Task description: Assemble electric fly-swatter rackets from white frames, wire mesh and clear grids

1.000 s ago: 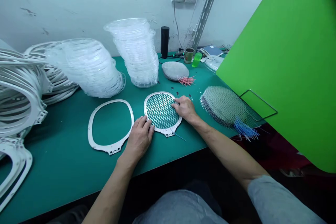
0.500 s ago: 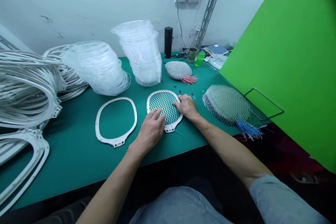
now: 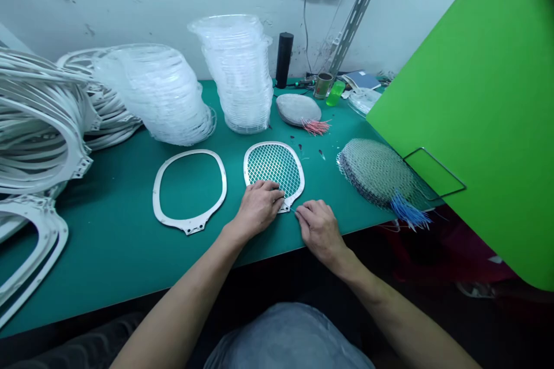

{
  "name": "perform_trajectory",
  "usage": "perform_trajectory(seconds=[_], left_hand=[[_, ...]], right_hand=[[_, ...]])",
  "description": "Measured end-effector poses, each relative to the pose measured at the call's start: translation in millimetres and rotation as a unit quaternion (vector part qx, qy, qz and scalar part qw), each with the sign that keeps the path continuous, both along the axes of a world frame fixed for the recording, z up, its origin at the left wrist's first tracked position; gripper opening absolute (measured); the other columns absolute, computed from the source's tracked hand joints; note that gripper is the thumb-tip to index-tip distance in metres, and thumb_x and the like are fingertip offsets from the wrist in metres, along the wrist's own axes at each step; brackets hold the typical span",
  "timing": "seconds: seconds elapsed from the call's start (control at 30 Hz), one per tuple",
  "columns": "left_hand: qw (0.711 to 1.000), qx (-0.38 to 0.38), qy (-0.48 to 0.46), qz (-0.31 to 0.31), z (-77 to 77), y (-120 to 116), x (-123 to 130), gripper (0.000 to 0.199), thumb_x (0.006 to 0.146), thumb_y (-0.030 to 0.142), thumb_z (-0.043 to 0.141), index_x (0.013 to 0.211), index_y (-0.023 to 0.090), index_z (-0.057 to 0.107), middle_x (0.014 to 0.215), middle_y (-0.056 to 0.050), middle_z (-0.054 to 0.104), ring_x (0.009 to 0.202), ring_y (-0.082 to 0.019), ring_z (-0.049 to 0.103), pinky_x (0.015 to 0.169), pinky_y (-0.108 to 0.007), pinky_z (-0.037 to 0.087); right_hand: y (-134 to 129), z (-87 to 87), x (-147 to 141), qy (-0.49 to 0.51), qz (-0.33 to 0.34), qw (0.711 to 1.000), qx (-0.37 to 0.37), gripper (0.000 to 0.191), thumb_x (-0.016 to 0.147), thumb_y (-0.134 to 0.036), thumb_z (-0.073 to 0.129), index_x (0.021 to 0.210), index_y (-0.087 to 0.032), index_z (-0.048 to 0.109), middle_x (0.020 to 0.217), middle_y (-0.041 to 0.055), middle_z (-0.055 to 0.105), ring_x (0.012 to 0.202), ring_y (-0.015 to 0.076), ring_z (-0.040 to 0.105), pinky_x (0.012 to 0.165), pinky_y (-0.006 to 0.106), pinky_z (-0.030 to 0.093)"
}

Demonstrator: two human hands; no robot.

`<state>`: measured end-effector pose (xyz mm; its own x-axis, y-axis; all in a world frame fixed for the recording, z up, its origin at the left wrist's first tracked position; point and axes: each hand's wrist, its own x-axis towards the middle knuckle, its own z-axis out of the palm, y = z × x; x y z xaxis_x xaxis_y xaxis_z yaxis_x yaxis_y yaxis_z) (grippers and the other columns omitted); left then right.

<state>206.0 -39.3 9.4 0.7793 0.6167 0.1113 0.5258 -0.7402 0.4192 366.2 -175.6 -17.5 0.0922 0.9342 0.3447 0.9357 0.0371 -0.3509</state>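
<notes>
The mesh-filled frame [image 3: 277, 166] lies flat on the green surface [image 3: 121, 265], just beyond your left hand [image 3: 259, 207], whose loosely curled fingers cover its lower-left edge; you cannot tell whether they grip anything underneath. Your right hand [image 3: 321, 230] is closed, thumb and fingertips pinching the thin wire [image 3: 294, 209] by the frame's tab. A meshless white frame [image 3: 156, 187] lies left of your left hand, and a mesh stack [image 3: 374, 167] sits beyond your right hand, to its right.
</notes>
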Motion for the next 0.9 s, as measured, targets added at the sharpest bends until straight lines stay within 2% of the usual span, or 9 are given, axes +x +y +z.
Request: perform_trajectory(seconds=[0.13, 0.33, 0.4, 0.5, 0.8, 0.9], left_hand=[[1.0, -0.005, -0.003, 0.005, -0.4, -1.1, 0.5, 0.028, 0.102, 0.034, 0.054, 0.117, 0.025, 0.076, 0.129, -0.005, 0.07, 0.118, -0.028, 0.059, 0.098, -0.046, 0.046], [1.0, -0.003, -0.017, 0.0, -4.0, -0.2, -1.8, 0.029, 0.102, 0.035, 0.054, 0.116, 0.025, 0.077, 0.129, -0.005, 0.07, 0.119, -0.028, 0.059, 0.099, -0.046, 0.045], [1.0, 0.0, -0.02, 0.003, -4.5, -0.3, -1.3, 0.028, 0.102, 0.034, 0.054, 0.116, 0.025, 0.077, 0.129, -0.005, 0.07, 0.119, -0.028, 0.059, 0.099, -0.046, 0.045], [1.0, -0.003, -0.02, 0.01, -3.7, -1.1, 0.2, 0.027, 0.101, 0.035, 0.056, 0.115, 0.025, 0.077, 0.129, -0.005, 0.07, 0.119, -0.027, 0.06, 0.098, -0.045, 0.045], [0.999, -0.015, -0.018, 0.022, -1.8, -0.7, 0.9, 0.027, 0.099, 0.039, 0.061, 0.114, 0.025, 0.078, 0.129, -0.005, 0.07, 0.12, -0.028, 0.059, 0.097, -0.045, 0.046], [1.0, -0.02, -0.005, 0.024, -1.9, 1.0, 2.0, 0.028, 0.098, 0.041, 0.062, 0.114, 0.025, 0.078, 0.13, -0.005, 0.07, 0.121, -0.029, 0.059, 0.097, -0.046, 0.047]], right_hand=[[5.7, 1.0, -11.2, -0.011, 0.021, 1.0, -0.003, 0.024, 0.103, -0.018, 0.048, 0.086, -0.018, 0.065, 0.088, 0.0079, 0.065, 0.085, 0.0224, 0.054, 0.08, 0.036, 0.041], [7.3, 3.4, -14.8, -0.031, -0.046, 0.998, -0.024, 0.015, 0.103, -0.027, 0.055, 0.098, -0.015, 0.063, 0.091, 0.0085, 0.064, 0.086, 0.0242, 0.054, 0.077, 0.036, 0.039], [9.2, 3.7, -14.1, -0.041, -0.049, 0.997, -0.042, 0.014, 0.102, -0.026, 0.056, 0.092, -0.017, 0.063, 0.088, 0.0074, 0.063, 0.085, 0.0238, 0.054, 0.077, 0.035, 0.038], [11.8, 3.6, -14.8, -0.045, -0.033, 0.997, -0.046, 0.022, 0.103, -0.02, 0.051, 0.083, -0.019, 0.06, 0.084, 0.0062, 0.061, 0.082, 0.0225, 0.052, 0.077, 0.035, 0.038], [8.9, -0.9, -23.6, -0.022, 0.021, 1.0, 0.0, 0.027, 0.106, -0.02, 0.044, 0.087, -0.017, 0.064, 0.08, 0.0059, 0.061, 0.077, 0.0207, 0.052, 0.073, 0.034, 0.038], [7.2, -2.2, -22.1, -0.02, 0.032, 0.999, 0.003, 0.026, 0.106, -0.018, 0.044, 0.093, -0.018, 0.067, 0.08, 0.0057, 0.061, 0.077, 0.0206, 0.051, 0.073, 0.034, 0.039]])
